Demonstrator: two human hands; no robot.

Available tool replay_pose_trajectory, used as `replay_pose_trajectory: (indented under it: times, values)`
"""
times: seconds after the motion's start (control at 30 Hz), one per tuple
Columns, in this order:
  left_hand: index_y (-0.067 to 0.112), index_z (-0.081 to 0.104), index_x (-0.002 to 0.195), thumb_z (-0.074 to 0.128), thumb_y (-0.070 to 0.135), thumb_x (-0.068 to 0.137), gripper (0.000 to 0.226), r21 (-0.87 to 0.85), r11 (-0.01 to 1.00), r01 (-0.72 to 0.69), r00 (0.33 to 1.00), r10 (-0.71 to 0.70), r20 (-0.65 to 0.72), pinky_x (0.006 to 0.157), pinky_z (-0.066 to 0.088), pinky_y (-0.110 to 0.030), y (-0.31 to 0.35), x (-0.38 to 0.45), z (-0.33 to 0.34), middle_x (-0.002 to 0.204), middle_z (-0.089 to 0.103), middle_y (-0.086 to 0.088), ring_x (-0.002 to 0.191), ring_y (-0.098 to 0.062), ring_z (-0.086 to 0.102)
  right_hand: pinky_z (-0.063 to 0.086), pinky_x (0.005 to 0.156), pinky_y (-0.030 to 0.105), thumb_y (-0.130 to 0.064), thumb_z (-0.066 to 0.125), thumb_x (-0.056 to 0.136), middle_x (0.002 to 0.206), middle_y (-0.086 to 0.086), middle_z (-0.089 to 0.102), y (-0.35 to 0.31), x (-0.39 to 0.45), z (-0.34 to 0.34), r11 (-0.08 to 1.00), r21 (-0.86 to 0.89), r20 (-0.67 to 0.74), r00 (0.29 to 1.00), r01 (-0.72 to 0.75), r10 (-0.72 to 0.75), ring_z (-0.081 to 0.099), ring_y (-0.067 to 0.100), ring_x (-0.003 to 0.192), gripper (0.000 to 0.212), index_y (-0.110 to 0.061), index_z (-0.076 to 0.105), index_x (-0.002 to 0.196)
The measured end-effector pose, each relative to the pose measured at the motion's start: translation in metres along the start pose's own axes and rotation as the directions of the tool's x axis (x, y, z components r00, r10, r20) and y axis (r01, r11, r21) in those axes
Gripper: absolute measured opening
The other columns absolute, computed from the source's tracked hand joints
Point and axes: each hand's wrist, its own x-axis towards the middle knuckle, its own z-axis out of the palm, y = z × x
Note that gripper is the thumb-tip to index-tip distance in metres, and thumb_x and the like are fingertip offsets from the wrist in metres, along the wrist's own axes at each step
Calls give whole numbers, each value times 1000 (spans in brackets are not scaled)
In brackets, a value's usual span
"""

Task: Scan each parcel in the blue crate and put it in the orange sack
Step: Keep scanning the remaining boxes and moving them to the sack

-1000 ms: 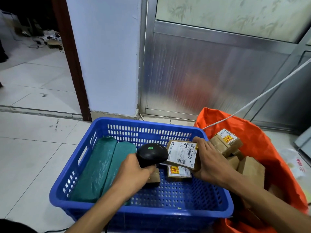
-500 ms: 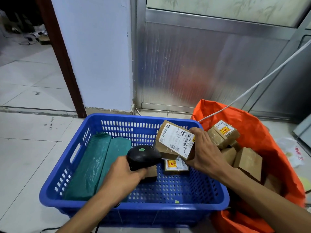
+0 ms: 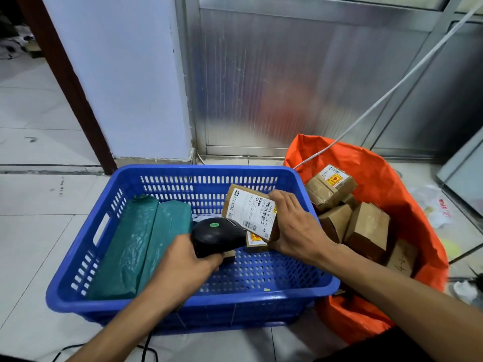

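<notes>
- The blue perforated plastic crate [image 3: 125,205] stood on the pale tiled floor [image 3: 39,194], with the open orange plastic sack [image 3: 379,178] touching its right side.
- The left hand [image 3: 187,267] was wrapped around the grip of a black handheld barcode scanner [image 3: 218,236], whose rounded head bore a small green dot and faced right.
- The right hand [image 3: 296,228] gripped a small brown cardboard parcel [image 3: 249,211] by its right edge, fingers curled over the top and thumb hidden beneath.
- That parcel was held tilted above the crate's middle, its white barcode label turned up and towards the scanner, just beside the scanner's head.
- A second small brown parcel with a yellow and red sticker [image 3: 256,241] lay on the crate floor, partly hidden under the held one.
- Two long teal plastic-wrapped packages [image 3: 141,244] lay side by side along the crate's left half.
- Several brown cardboard boxes [image 3: 366,231] were piled in the sack, the farthest one showing a white label with a yellow sticker.
- A white cord [image 3: 392,87] ran from the sack's far rim up to the right across the ribbed metal panel [image 3: 287,87].
</notes>
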Motion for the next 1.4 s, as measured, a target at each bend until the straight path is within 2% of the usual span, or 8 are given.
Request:
replay_pose_trajectory:
  times: [0.27,0.4,0.67,0.87,1.1,1.2,1.3,1.4]
  values:
    - [16,73,72,68,34,61,22,-53,998,14,1000,-13,20,64,56,-50,-4,1,-1,61,71,-10,54,-21,61,60,78,40,-40,92,61,132,11,46,-5,-2,4,999,-21,4,1000,27,-27,47,28,121,103,-12,25,134]
    - [25,73,73,67,36,60,18,-26,1000,10,1000,-10,17,65,57,-45,-1,-1,-1,60,70,-7,54,-19,62,57,80,39,-45,91,61,134,12,47,-6,-2,3,1000,-16,8,1000,26,-26,47,28,123,104,-15,24,135]
    - [13,71,65,69,28,63,15,-27,999,24,1000,-23,17,66,56,-47,4,-4,-5,57,69,-6,55,-21,62,58,81,39,-47,89,62,133,12,47,-3,-2,5,1000,-14,1,1000,23,-23,47,27,121,103,-16,23,134]
    - [22,75,72,66,33,58,20,-17,1000,19,999,-18,31,66,57,-49,5,-5,-6,61,71,-8,63,-34,68,57,83,42,-43,85,65,130,9,47,7,1,6,999,-34,8,1000,-2,2,47,27,117,98,-15,23,135]
    - [29,74,69,76,28,63,6,-27,999,22,1000,-22,5,68,57,-52,7,-4,-8,61,71,-13,59,-34,68,48,87,36,-48,86,65,127,4,50,32,11,-17,981,48,-24,982,-187,188,48,20,114,97,-12,32,137]
    - [22,75,70,80,17,70,8,-59,998,22,1000,-21,10,69,56,-55,8,-4,-9,63,69,-19,55,-27,63,47,85,35,-50,87,64,121,2,53,52,16,-34,961,125,14,969,-245,245,53,18,108,92,-17,33,130]
    - [20,76,68,78,26,61,9,-80,996,43,999,-44,-5,71,57,-56,8,-4,-7,60,69,-18,62,-39,68,52,87,43,-55,85,59,117,-1,56,72,17,-49,934,185,62,952,-307,301,57,18,106,86,-32,27,118]
    - [9,74,64,83,13,72,12,-77,996,46,999,-46,1,66,55,-51,3,0,-6,61,69,-20,59,-39,65,55,88,45,-52,87,58,115,2,60,91,13,-59,895,243,79,927,-374,366,60,18,106,87,-30,28,118]
